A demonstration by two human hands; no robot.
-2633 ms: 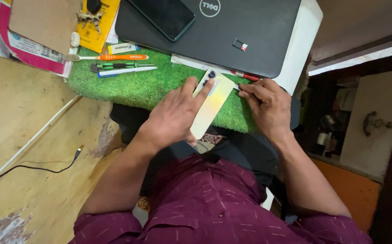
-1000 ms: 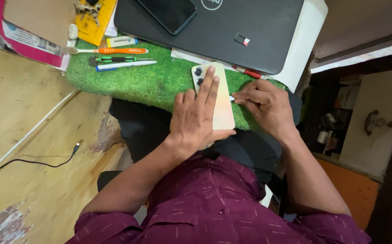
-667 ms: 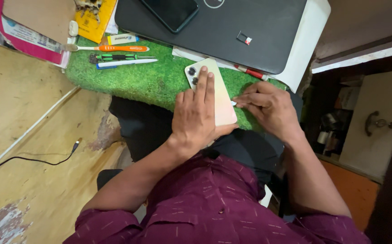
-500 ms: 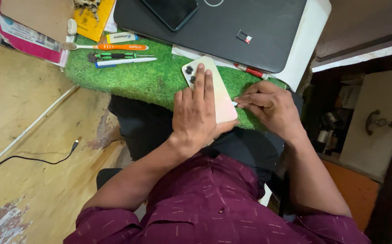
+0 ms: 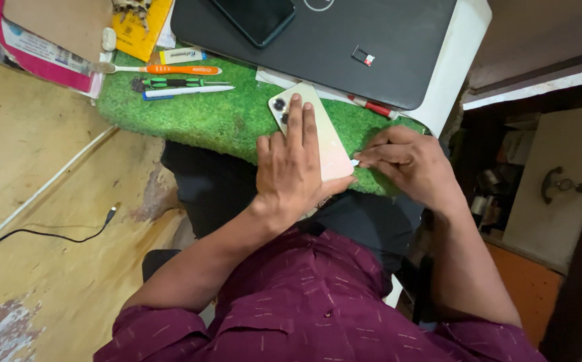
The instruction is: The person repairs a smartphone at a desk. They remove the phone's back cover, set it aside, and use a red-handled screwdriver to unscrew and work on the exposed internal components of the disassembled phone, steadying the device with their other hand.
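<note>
Since the earlier frames, where it pointed up to the right, the pale gold phone (image 5: pixel 317 131) has been turned so its camera end now points up to the left, and the left hand (image 5: pixel 294 171) has settled flat on top of it. That phone lies back-up on the green turf mat (image 5: pixel 204 117), its lower end near the mat's front edge. Left-hand fingers (image 5: pixel 295 117) stretch along its back, pressing it down rather than closing around it. At the phone's lower right corner the right hand (image 5: pixel 405 164) has its grip pinched narrow on a small white tool (image 5: pixel 355 162), whose tip touches the phone's edge.

Along the mat's far edge lie an orange-handled toothbrush (image 5: pixel 170 69), a green and black screwdriver (image 5: pixel 173 82) and a white pen (image 5: pixel 187 90). Behind the mat rests a closed dark laptop (image 5: pixel 344 47) with a black phone (image 5: pixel 254 19) on its lid. A red pen (image 5: pixel 371 107) pokes out from under the laptop. On the yellowish bench (image 5: pixel 29 161) to the left trails a black cable (image 5: pixel 56 234).
</note>
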